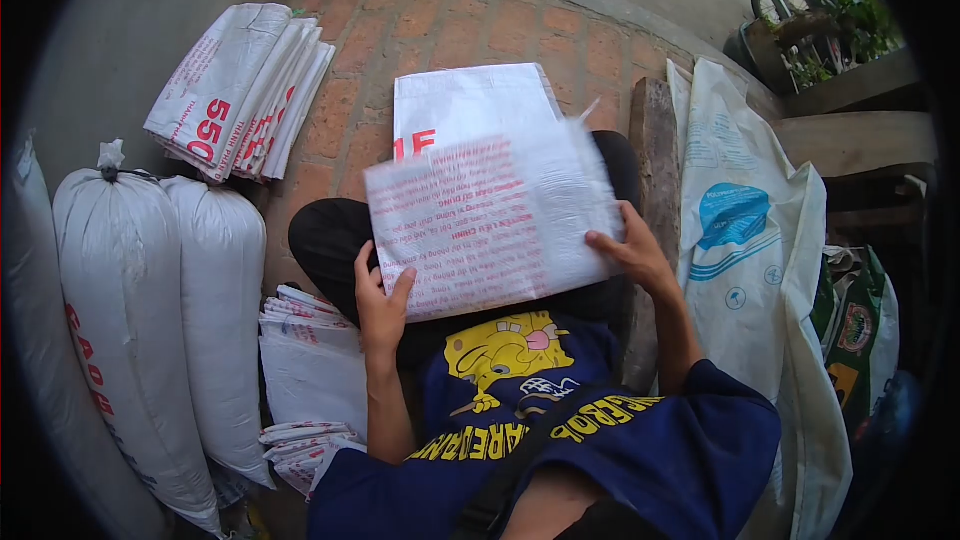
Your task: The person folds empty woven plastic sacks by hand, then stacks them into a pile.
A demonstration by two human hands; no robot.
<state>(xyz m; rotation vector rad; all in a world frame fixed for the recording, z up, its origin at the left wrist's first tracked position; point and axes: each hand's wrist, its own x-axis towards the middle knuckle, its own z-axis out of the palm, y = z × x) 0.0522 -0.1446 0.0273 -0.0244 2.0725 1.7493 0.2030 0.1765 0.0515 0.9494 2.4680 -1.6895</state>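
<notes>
A folded white sack with rows of red print [460, 230] is held over my lap between both hands. My left hand [385, 295] grips its lower left corner, the thumb on top and fingers behind. On the right edge, my right hand [637, 248] holds the sack with the thumb over the front. The sack's upper right part is blurred by motion. Beyond it, another white sack with large red characters [475, 100] lies on the brick floor, its near part covered by the held one.
Folded sacks are stacked at the upper left [235, 90] and beside my left leg [312, 360]. Full white sacks [125, 310] stand at the far left. A wooden beam [655, 180] and a large white sack with blue print [745, 240] lie right. Planter and wheel [780, 0] are farther back.
</notes>
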